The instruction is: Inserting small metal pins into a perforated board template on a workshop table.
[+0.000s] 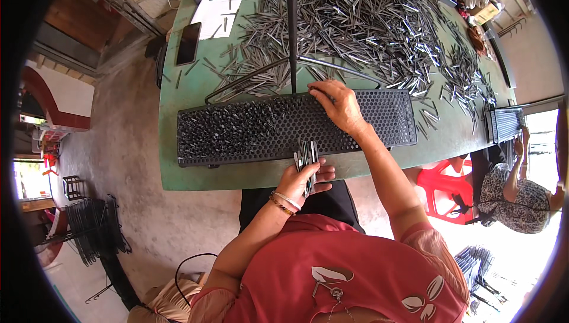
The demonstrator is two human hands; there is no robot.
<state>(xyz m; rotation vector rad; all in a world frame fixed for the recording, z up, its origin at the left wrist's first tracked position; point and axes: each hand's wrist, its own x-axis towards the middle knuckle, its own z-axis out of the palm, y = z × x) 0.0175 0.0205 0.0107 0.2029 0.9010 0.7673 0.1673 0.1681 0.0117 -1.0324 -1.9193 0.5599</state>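
A long black tray full of round holes [379,115] lies along the near edge of the green table. Its left half is filled with upright dark strips [222,127]; the right half shows bare holes. My left hand [302,179] is in front of the tray's near edge, closed around a bundle of thin metal strips [306,156] that point away from me. Over the middle of the tray is my right hand [339,106], its fingers curled together near the far edge. Whether a strip is between those fingertips cannot be made out.
A large heap of loose strips [355,20] covers the far part of the green table [195,177]. Behind the tray rises a black metal rod [291,32] with a bent wire frame. A phone [188,44] and white paper [216,17] lie far left. Another person [518,198] works at right beside a red stool [441,189].
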